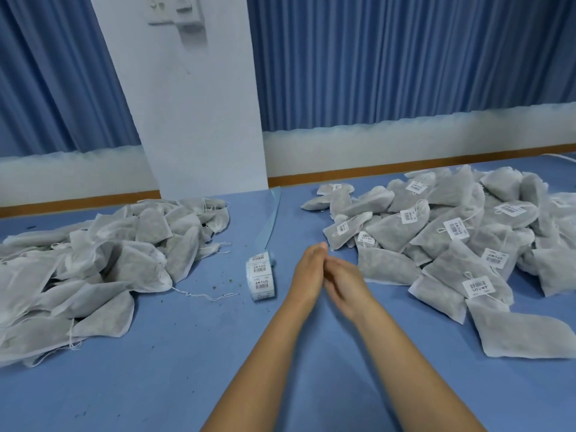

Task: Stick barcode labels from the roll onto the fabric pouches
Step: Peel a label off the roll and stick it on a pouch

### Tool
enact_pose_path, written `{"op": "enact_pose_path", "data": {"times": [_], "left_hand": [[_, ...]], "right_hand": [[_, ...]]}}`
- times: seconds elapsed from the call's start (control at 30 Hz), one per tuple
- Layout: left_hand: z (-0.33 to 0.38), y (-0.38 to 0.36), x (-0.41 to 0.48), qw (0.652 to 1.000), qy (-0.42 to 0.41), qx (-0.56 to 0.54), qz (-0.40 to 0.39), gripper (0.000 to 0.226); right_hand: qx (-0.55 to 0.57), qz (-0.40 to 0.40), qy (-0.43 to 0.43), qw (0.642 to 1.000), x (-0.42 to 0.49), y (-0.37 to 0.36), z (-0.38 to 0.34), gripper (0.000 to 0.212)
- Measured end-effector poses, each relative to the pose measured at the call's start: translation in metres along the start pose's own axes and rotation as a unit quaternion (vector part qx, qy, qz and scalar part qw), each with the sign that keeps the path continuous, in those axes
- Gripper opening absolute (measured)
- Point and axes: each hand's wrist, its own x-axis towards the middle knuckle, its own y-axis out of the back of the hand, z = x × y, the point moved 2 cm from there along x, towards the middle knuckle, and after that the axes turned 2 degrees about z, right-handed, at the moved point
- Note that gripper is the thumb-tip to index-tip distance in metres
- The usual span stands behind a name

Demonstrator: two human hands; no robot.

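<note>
Blue bench (187, 363) is carrying plain pouches (103, 263) left, labelled pouches (442, 244) right, label roll (260, 277) between. Left hand (307, 271) and right hand (344, 283) are pressing together near centre, fingers straight, both wide.

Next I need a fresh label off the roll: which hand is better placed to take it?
Left. The label roll lies just left of the left hand, nothing between them. The right hand sits on the far side, touching the left, and would have to cross it.
</note>
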Motion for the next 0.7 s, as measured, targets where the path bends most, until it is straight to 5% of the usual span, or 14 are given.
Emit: {"op": "enact_pose_path", "data": {"times": [0.1,0.27,0.37,0.53,0.7], "left_hand": [[-0.004,0.02,-0.008,0.994,-0.068,0.072,0.046,0.021],[-0.01,0.085,-0.027,0.938,-0.233,0.218,0.14,0.026],[-0.029,0.133,-0.029,0.919,-0.215,0.285,0.164,0.026],[-0.069,0.214,-0.027,0.894,-0.074,0.385,0.217,0.028],[-0.081,0.252,-0.01,0.839,-0.04,0.51,0.184,0.032]], "right_hand": [[-0.033,-0.004,0.015,0.999,-0.011,-0.024,0.014,0.028],[-0.041,-0.066,-0.003,0.997,-0.022,-0.071,0.043,0.023],[-0.04,-0.093,-0.026,0.994,-0.024,-0.1,0.071,0.027],[-0.259,-0.105,0.005,0.96,-0.02,-0.125,0.118,0.036],[-0.324,-0.09,0.049,0.94,-0.014,-0.126,0.134,0.035]]}}
